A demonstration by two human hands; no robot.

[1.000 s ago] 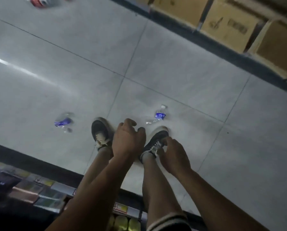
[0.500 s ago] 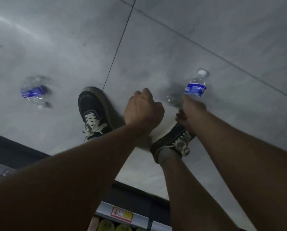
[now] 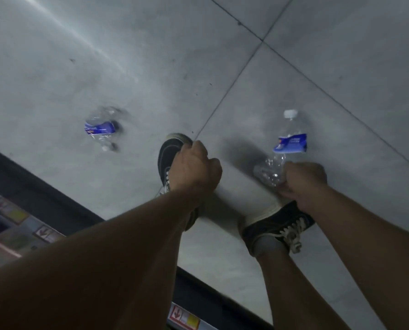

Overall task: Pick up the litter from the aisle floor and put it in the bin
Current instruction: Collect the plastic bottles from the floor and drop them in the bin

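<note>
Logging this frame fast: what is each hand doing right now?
Left hand: curled in a fist, holding nothing visible.
Right hand: gripping the base end of the clear plastic bottle.

The floor (image 3: pixel 103 55) is pale grey tile with thin dark seams. The clear bottle (image 3: pixel 285 148) at three o'clock has a blue label and white cap. The crushed clear bottle (image 3: pixel 101 129) at nine o'clock has a blue label. The shoes (image 3: pixel 277 225) are black with white laces.

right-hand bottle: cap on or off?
On. The bottle gripped at its base by the right hand shows a white cap seated at its far end.
</note>
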